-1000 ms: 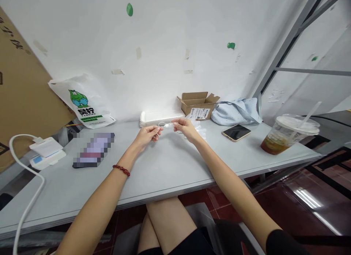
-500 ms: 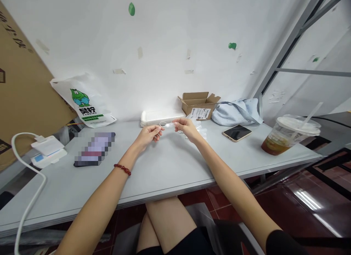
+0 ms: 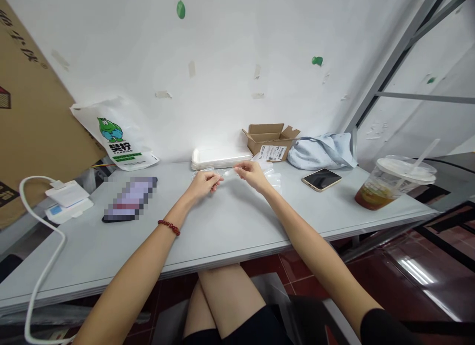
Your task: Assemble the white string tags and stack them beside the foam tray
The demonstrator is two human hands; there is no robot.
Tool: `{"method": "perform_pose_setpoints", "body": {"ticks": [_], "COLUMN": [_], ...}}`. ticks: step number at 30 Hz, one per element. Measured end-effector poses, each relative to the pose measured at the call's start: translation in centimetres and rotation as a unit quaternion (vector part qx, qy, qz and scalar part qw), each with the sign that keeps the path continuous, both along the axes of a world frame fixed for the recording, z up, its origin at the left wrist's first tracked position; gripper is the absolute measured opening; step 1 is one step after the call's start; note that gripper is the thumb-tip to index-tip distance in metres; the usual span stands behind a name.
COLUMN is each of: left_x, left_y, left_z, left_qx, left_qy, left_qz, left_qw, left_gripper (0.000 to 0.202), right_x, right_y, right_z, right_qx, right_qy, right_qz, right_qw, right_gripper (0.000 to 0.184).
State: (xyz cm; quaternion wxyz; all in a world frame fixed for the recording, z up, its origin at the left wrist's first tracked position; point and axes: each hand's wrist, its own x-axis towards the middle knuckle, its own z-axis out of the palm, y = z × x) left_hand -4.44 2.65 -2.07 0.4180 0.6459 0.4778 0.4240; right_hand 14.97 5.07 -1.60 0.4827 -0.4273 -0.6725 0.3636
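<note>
My left hand [image 3: 204, 183] is closed in a pinch, with a small white end of a thin white cord [image 3: 221, 177] at its fingertips. A pale loop of the cord shows behind the knuckles. Across a narrow gap, my right hand [image 3: 251, 173] pinches a small clear plastic piece [image 3: 230, 172], whose edges are hard to make out. Both hands hover over the grey table [image 3: 222, 226]. Clear plastic bags [image 3: 273, 180] lie just behind my right hand, and a stack of white trays [image 3: 218, 157] stands behind both.
An open cardboard box [image 3: 269, 139] and a light blue cloth bag [image 3: 321, 152] stand along the wall. To the right are a phone [image 3: 321, 179] and a drink cup [image 3: 386, 184]. On the left lie a blurred phone [image 3: 131, 199], white charger [image 3: 67, 196] and printed bag [image 3: 118, 137].
My left hand has turned more palm-down, and the cord loop that showed between the hands now lies behind it. The right hand has stayed nearly in place. The view has shifted slightly.
</note>
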Motion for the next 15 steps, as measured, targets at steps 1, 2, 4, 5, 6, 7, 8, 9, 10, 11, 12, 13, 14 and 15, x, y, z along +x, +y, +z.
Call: {"method": "perform_pose_setpoints", "body": {"ticks": [1,2,4,5,6,7,8,9,10,11,12,13,14,15], "left_x": [0.01,0.01,-0.02,-0.05,-0.09,-0.13,-0.17,-0.22,-0.27,-0.31,-0.34,-0.36,-0.38,-0.39], "left_y": [-0.03,-0.06,-0.1,-0.11,-0.1,-0.08,-0.05,-0.02,0.01,0.03,0.04,0.05,0.04,0.02], "left_z": [-0.04,-0.07,-0.14,-0.17,-0.21,-0.25,-0.3,-0.35,-0.4,-0.43,-0.46,-0.46,-0.45,-0.42], "left_qx": [0.0,0.0,-0.001,-0.006,-0.011,-0.015,-0.018,-0.02,-0.02,-0.02,-0.021,-0.023,-0.025,-0.026], "left_qy": [0.007,0.009,0.005,0.001,-0.004,-0.01,-0.016,-0.023,-0.03,-0.036,-0.04,-0.044,-0.047,-0.05], "left_qz": [-0.003,-0.007,-0.01,-0.011,-0.011,-0.012,-0.014,-0.015,-0.017,-0.018,-0.02,-0.022,-0.023,-0.025], "left_qw": [1.0,1.0,1.0,1.0,1.0,1.0,1.0,0.999,0.999,0.999,0.999,0.999,0.998,0.998], "left_gripper": [0.029,0.03,0.03,0.03,0.03,0.03,0.03,0.03,0.031,0.031,0.031,0.031,0.031,0.031], "right_x": [-0.11,-0.21,-0.37,-0.44,-0.49,-0.54,-0.57,-0.6,-0.61,-0.61,-0.6,-0.58,-0.55,-0.51], "right_y": [-0.04,-0.09,-0.2,-0.23,-0.25,-0.25,-0.24,-0.22,-0.2,-0.19,-0.18,-0.17,-0.17,-0.17], "right_z": [-0.13,-0.26,-0.45,-0.53,-0.59,-0.63,-0.66,-0.68,-0.69,-0.69,-0.69,-0.67,-0.66,-0.64], "right_qx": [0.004,0.006,0.005,0.002,0.0,-0.002,-0.005,-0.007,-0.008,-0.009,-0.01,-0.011,-0.012,-0.013], "right_qy": [-0.004,-0.005,-0.003,-0.001,0.003,0.01,0.017,0.023,0.028,0.032,0.033,0.033,0.034,0.037], "right_qz": [-0.001,-0.001,0.004,0.007,0.01,0.013,0.016,0.018,0.019,0.02,0.022,0.024,0.026,0.028], "right_qw": [1.0,1.0,1.0,1.0,1.0,1.0,1.0,1.0,0.999,0.999,0.999,0.999,0.999,0.999], "right_gripper": [0.02,0.021,0.023,0.023,0.024,0.025,0.025,0.025,0.025,0.025,0.024,0.024,0.024,0.025]}}
